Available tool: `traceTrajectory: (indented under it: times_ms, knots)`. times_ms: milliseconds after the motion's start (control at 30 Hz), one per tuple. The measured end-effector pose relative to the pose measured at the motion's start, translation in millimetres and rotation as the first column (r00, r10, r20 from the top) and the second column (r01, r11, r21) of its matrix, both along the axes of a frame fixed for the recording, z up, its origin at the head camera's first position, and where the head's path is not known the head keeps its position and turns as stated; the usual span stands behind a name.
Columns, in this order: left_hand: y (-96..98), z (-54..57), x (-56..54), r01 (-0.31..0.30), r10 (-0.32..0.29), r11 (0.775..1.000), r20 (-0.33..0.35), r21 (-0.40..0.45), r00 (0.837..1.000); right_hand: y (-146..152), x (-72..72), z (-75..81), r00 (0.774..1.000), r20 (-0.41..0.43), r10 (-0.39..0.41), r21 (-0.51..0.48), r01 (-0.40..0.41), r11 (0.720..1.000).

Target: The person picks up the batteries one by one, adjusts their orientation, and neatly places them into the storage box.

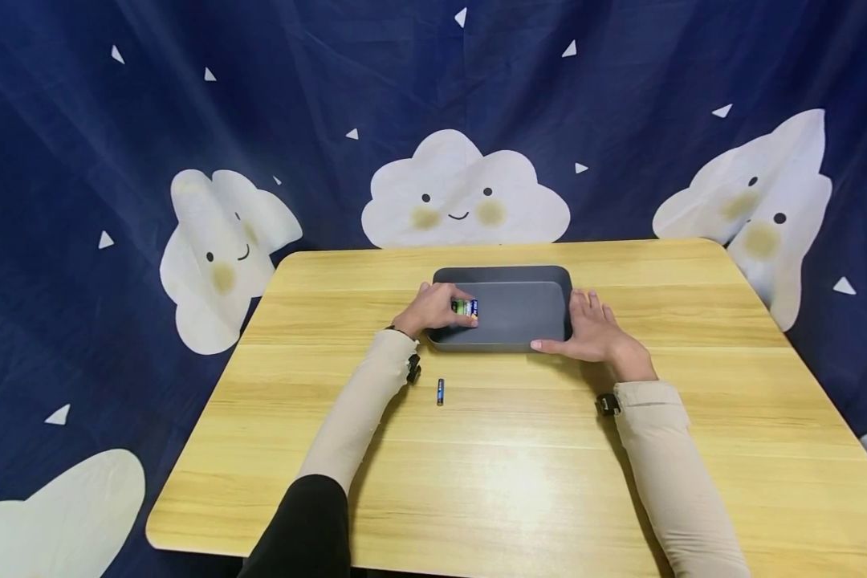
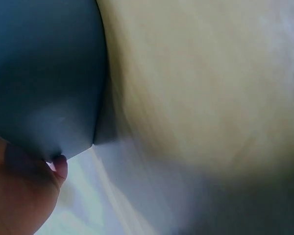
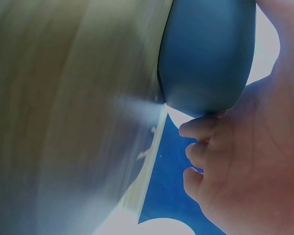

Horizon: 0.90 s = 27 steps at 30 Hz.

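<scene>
My left hand (image 1: 431, 309) reaches over the left end of a dark grey rectangular tray (image 1: 509, 348). Between its thumb and fingers it pinches a small green and blue printed packet (image 1: 466, 308), inside the tray; most of the fingers are hidden. My right hand (image 1: 588, 333) is spread at the tray's right end, the thumb along the front wall and the fingers by the right wall. In the right wrist view, fingers of that hand (image 3: 245, 142) touch the tray's outer wall (image 3: 206, 58). A slim blue and black battery (image 1: 441, 392) lies in front of the tray.
The tray stands near the back edge of a light wooden table (image 1: 491, 474). Behind hangs a dark blue curtain (image 1: 318, 64) with white clouds and triangles. Dark wrist devices (image 1: 607, 404) sit by both cuffs.
</scene>
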State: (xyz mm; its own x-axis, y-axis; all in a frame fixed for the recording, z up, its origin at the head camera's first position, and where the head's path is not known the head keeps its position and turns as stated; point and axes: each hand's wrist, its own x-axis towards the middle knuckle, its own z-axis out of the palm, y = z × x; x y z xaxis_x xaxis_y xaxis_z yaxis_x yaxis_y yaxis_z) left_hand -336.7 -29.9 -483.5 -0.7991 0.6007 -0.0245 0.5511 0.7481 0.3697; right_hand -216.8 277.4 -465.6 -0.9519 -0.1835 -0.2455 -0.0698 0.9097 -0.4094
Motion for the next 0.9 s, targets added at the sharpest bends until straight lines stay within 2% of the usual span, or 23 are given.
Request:
traceTrajectory:
  times_ms: [233,433,733,900]
  knots:
    - [-4.7,1.5,1.0,0.005,-0.004,1.0,-0.02,0.03,1.0,0.1,0.8,-0.7,1.0,0.0,0.0,-0.002,0.0,1.0]
    - [-20.3,13.5,8.2,-0.009,0.01,0.987,-0.008,0.163,1.0,0.3,-1.6,-1.4,1.0,0.002,0.006,0.002,-0.006,1.0]
    - [-53.8,29.4,27.9,-0.029,0.007,0.943,0.066,0.331,0.998,0.5,-3.5,-2.0,1.0,0.0,0.015,0.009,-0.015,1.0]
    - [-72.0,32.8,45.9,-0.038,0.024,0.942,0.048,0.335,0.999,0.3,-1.9,-0.3,1.0,0.013,0.02,0.006,-0.02,1.0]
